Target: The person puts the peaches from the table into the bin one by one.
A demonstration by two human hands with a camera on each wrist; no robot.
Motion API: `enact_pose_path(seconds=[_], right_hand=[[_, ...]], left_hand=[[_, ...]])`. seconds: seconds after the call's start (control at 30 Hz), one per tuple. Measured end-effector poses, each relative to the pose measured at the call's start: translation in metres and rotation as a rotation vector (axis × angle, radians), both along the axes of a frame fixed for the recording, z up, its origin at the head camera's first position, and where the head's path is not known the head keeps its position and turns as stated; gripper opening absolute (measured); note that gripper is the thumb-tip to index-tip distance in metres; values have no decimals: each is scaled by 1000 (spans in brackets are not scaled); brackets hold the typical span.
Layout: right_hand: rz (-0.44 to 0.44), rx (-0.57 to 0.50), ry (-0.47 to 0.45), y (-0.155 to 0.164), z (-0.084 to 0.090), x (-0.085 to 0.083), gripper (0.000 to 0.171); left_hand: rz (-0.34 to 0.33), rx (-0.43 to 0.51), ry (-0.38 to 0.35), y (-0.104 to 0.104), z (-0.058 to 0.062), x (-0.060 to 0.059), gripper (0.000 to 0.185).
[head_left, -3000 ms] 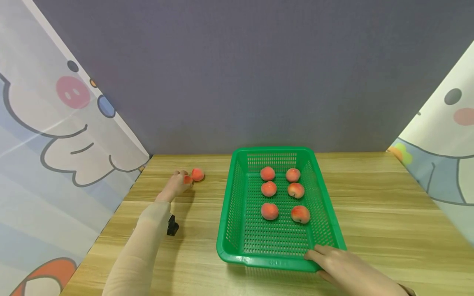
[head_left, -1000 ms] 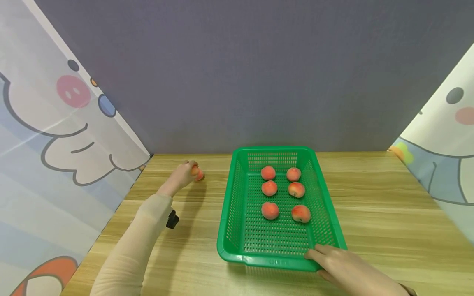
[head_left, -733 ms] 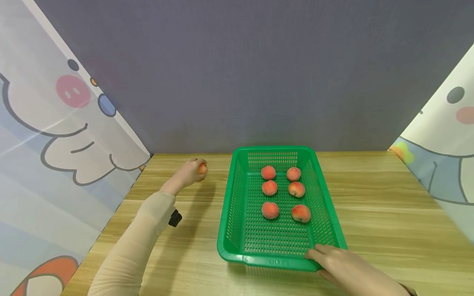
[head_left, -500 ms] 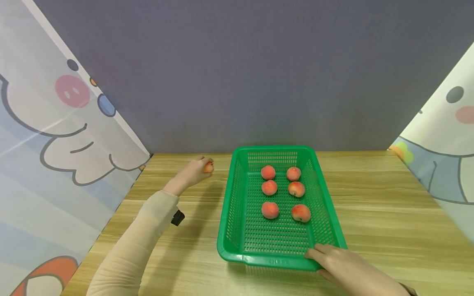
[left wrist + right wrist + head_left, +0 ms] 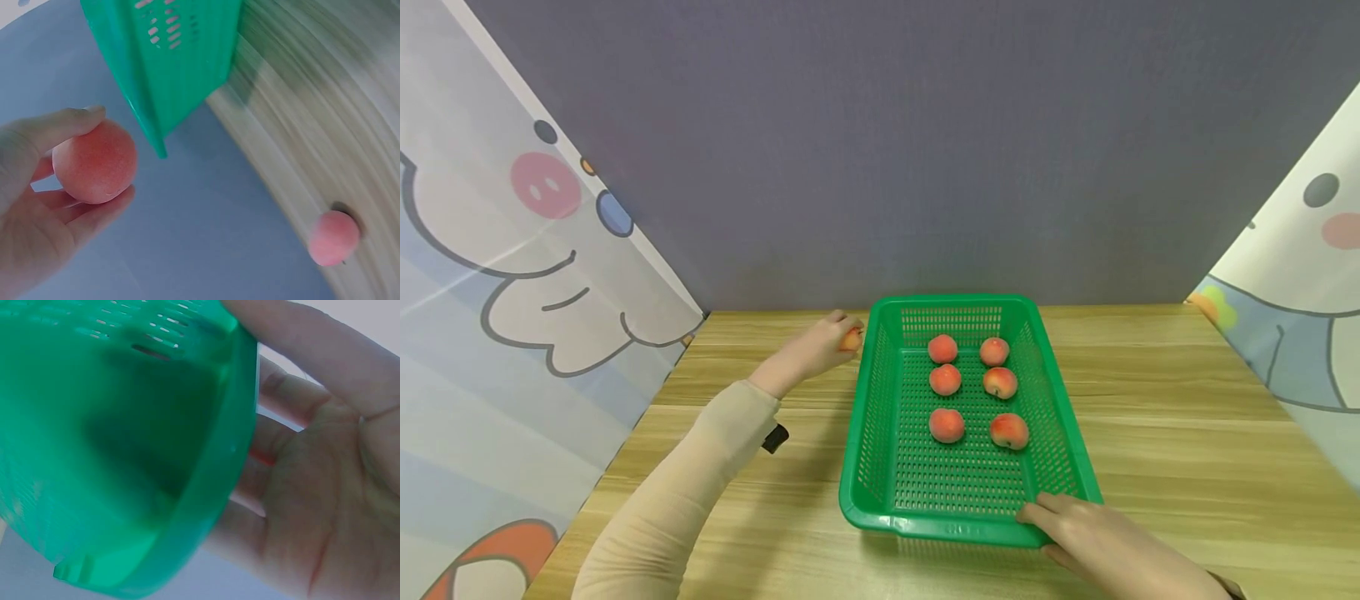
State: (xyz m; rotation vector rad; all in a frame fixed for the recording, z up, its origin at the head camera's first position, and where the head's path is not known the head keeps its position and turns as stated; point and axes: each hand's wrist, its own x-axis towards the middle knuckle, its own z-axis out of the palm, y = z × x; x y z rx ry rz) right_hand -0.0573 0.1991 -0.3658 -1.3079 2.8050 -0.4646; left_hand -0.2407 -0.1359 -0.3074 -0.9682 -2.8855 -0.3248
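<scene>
In the head view, my left hand (image 5: pixel 823 343) holds a peach (image 5: pixel 851 339) just outside the far left part of the green basket (image 5: pixel 863 417). The left wrist view shows the thumb and fingers around this red, fuzzy peach (image 5: pixel 97 164), apart from the basket wall (image 5: pixel 181 69). My right hand (image 5: pixel 1090 533) grips the basket's near right corner, with the thumb over the rim (image 5: pixel 234 456) and the fingers behind it. Inside the basket, several peaches sit in two columns, among them a near left peach (image 5: pixel 947 425) and a near right peach (image 5: pixel 1009 432).
Another peach (image 5: pixel 334 237) lies on the wooden table (image 5: pixel 312 106) in the left wrist view; I cannot see it in the head view. A grey wall (image 5: pixel 880 167) stands behind the table. Printed cartoon panels (image 5: pixel 542 267) flank both sides.
My left hand has moved right, from the peaches on the left of the table to beside the basket's left rim, carrying a peach. The right hand and basket stay in place.
</scene>
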Motion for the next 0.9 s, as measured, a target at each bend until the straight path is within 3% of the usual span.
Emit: enact_pose_path(seconds=[0.2, 0.57, 0.9], right_hand=[[-1, 3, -4, 0, 1, 0, 30], [-10, 10, -8, 1, 0, 0, 30], [-35, 34, -51, 1, -2, 0, 31]], left_hand=[[-63, -11, 0, 18, 6, 3, 34], [-118, -68, -20, 50, 18, 8, 35], [-186, -77, -8, 73, 20, 11, 31]])
